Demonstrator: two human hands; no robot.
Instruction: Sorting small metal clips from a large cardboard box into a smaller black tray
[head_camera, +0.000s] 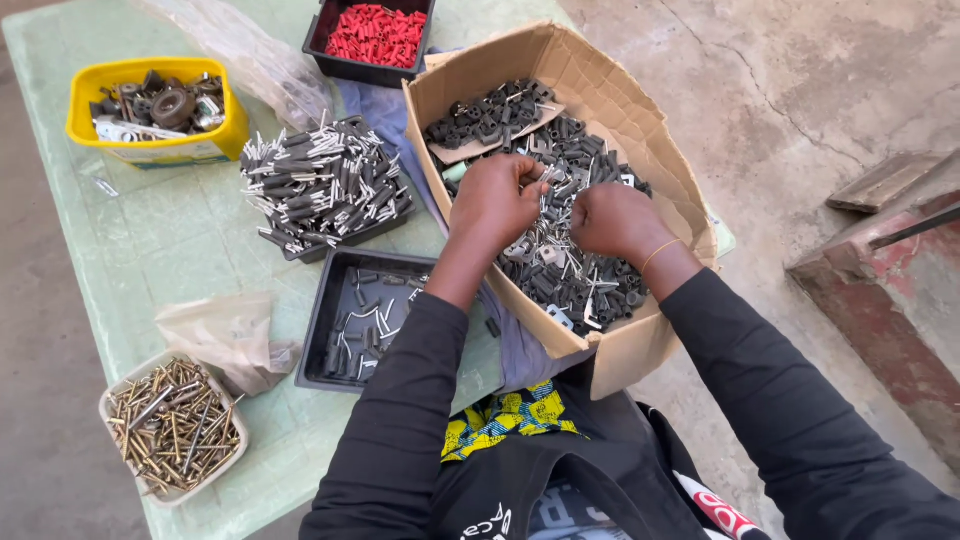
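Mid-sort: left hand (497, 203) and right hand (612, 220) dig in the brown cardboard box (640, 120), each grip probably pinching small dark metal-legged parts (560, 262); next needs separating.

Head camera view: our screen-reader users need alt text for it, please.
Both hands, left and right, dig into a cardboard box of small dark and silver parts. On the green table beside it sit trays of similar parts, red pieces and brass screws.
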